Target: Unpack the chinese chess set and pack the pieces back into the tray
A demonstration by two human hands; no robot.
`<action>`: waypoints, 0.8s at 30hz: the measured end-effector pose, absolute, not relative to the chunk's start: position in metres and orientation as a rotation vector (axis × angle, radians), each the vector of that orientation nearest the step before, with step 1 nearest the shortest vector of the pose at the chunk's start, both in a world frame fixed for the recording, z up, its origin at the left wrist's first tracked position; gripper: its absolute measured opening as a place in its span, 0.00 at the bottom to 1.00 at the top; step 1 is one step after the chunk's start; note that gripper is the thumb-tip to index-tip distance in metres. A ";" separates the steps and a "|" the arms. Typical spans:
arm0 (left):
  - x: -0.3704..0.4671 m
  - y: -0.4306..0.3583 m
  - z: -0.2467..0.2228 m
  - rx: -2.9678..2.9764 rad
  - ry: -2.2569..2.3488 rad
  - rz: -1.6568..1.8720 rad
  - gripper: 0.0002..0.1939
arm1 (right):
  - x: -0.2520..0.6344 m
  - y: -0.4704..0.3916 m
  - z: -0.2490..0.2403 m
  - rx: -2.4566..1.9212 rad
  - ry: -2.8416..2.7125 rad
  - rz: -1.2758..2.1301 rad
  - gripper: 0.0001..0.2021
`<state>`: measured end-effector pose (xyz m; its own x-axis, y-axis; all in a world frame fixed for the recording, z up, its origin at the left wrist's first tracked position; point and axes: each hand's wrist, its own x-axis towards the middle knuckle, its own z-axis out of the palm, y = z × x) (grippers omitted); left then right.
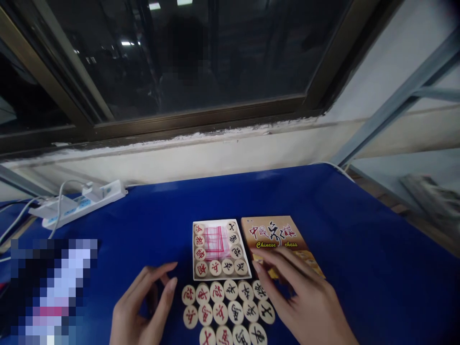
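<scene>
White box (221, 276) of chess pieces (215, 268)

Landmark is window (187, 62). Below window, at its left end, white power strip (86, 203) with plugged cables (59, 211). Right of window, metal frame (398, 100).

Our left hand (142, 304) and right hand (307, 294) are both bare, with slender, tapering fingers, rounded knuckles and smooth backs. Our left thumb (166, 297) ends in a short nail; blur hides finer skin detail on us.
</scene>
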<state>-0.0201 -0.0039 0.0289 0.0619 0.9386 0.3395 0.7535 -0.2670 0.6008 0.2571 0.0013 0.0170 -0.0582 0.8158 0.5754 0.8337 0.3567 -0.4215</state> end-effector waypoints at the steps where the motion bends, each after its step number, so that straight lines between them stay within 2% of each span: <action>1: -0.016 0.005 0.033 2.095 1.698 1.020 0.11 | 0.253 0.010 0.020 -1.467 -1.875 -0.048 0.12; 4: 0.003 0.035 0.043 2.256 1.644 0.861 0.11 | 0.241 0.035 0.025 -1.547 -1.979 -0.110 0.16; 9: 0.031 0.072 0.043 2.487 1.854 0.485 0.09 | 0.231 0.056 0.020 -1.671 -2.092 -0.175 0.20; 17: 0.030 0.079 0.033 2.435 1.815 0.475 0.09 | 0.233 0.058 0.020 -1.563 -2.115 0.162 0.15; 21: 0.037 0.078 0.035 2.453 1.743 0.506 0.07 | 0.228 0.061 0.021 -1.594 -2.090 0.148 0.11; 24: 0.043 0.079 0.034 2.496 1.705 0.494 0.10 | 0.225 0.063 0.020 -1.623 -2.138 0.107 0.08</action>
